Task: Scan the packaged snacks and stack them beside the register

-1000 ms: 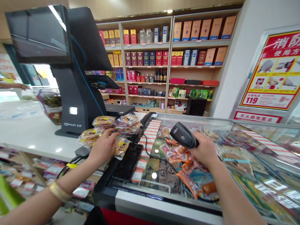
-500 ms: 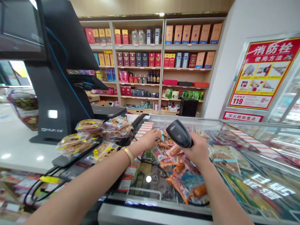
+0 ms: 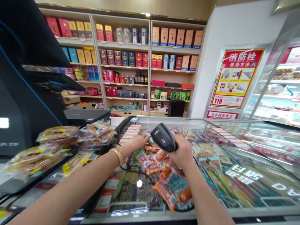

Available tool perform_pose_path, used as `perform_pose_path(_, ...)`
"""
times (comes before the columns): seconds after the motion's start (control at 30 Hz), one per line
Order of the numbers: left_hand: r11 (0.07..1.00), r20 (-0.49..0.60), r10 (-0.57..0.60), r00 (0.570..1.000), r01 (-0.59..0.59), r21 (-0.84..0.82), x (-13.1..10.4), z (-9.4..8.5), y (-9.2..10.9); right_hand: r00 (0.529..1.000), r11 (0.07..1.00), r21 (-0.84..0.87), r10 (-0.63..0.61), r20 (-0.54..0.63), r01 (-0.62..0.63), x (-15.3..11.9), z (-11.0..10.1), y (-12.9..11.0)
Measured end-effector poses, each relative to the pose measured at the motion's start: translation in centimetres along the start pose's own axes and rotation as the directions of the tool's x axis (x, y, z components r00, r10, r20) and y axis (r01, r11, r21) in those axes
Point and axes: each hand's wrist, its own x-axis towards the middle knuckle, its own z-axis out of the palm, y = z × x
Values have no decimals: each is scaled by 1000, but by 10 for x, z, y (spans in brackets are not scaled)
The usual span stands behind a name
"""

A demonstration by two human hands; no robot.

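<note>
My right hand point(image 3: 184, 151) is wrapped round a black handheld barcode scanner point(image 3: 162, 137), held over the glass top with its head pointing up and left. A gold bangle circles the wrist of my left hand point(image 3: 138, 142), whose fingers are closed at the edge of a flat clear packet point(image 3: 150, 140) with a pale blue band; the scanner partly covers it. Below both hands, several wrapped sausages point(image 3: 161, 155) lie piled on the glass. Nearer me are an orange-wrapped sausage point(image 3: 165, 193) and a bare-looking brown one point(image 3: 185, 195).
Several flat brown food packets point(image 3: 97, 129) are stacked on the left beside the black checkout terminal point(image 3: 21, 103). Another flat packet point(image 3: 207, 157) lies to the right on the glass-topped freezer point(image 3: 126, 187). A black cable point(image 3: 138, 172) crosses the glass. Shelves of boxes stand behind.
The view has swung right, shifting the scene leftward. Relative to the sausages, both hands stay nearly in place, and the right still holds the scanner.
</note>
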Motion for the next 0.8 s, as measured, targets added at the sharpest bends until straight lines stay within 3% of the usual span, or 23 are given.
perform_pose_path(0.13,989,-18,-142,990,143,27,-24,-24,3,999,1000,-9,26,-24,-26,-2,1,6)
perform_pose_path(0.2,951,-89,-286,954,271,-151,-41,-35,2,999,1000,-9,20,-41,-21,-4,3,10)
perform_pose_path(0.27,818,-102,-422,901,329,-471,-61,-44,3,999,1000,-4,-5,-49,5,-5,4,10)
perform_pose_path(0.33,585,-71,-496,866,272,-764,-81,-51,8,995,999,2,-45,-94,46,-3,2,7)
perform_pose_path(0.43,296,-62,-553,831,126,-947,-109,-59,22,966,996,-7,-87,-242,88,6,-4,-3)
perform_pose_path(0.53,199,-94,-584,806,30,-980,-129,-64,39,906,998,-18,-59,-420,57,12,-15,-10)
perform_pose_path(0.67,116,-82,-597,798,-15,-993,-144,-60,58,808,995,38,98,-581,-93,3,-35,-20)
perform_pose_path(0.73,86,-77,-594,801,-31,-996,-149,-54,67,848,995,49,102,-520,-89,-8,-48,-34)
perform_pose_path(0.77,78,-83,-591,802,-45,-996,-152,-50,71,923,996,75,72,-379,-47,-14,-54,-43)
perform_pose_path(0.8,73,-93,-590,802,-61,-995,-155,-47,76,948,996,83,49,-314,-23,-19,-59,-53)
